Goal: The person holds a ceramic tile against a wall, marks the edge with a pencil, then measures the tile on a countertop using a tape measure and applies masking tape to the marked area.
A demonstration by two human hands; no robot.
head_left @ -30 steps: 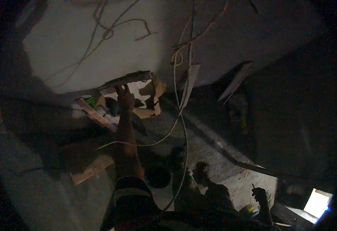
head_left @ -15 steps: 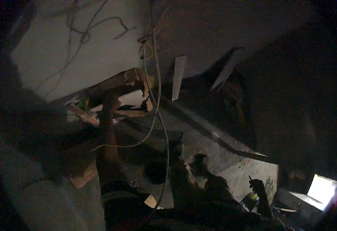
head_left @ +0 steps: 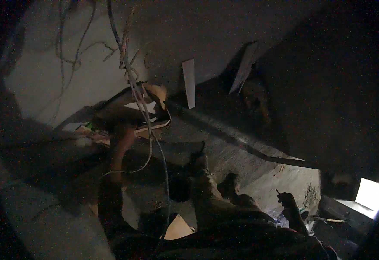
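Observation:
My left arm stretches forward to a worn cardboard box (head_left: pixel 157 92) in the far left corner. My left hand (head_left: pixel 124 132) is at the box's near side, its fingers lost in shadow. White pieces (head_left: pixel 142 107) that look like paper or card show inside the box. At the lower right, my right hand (head_left: pixel 287 200) is closed on a thin dark stick-like thing (head_left: pixel 278 191) that points up from the fingers. It is too dark to tell its kind.
Loose cables (head_left: pixel 147 147) hang in front of the box and over my left forearm. Two pale strips (head_left: pixel 189 84) lean by the far wall. A bright screen (head_left: pixel 370 197) glows at the right. A tan card-like piece (head_left: pixel 179 227) lies near my lap.
My left hand has shifted at the box, and the white pieces inside show differently. The view has moved slightly, so the cables sit farther left. My right hand keeps its hold on the thin dark stick-like thing.

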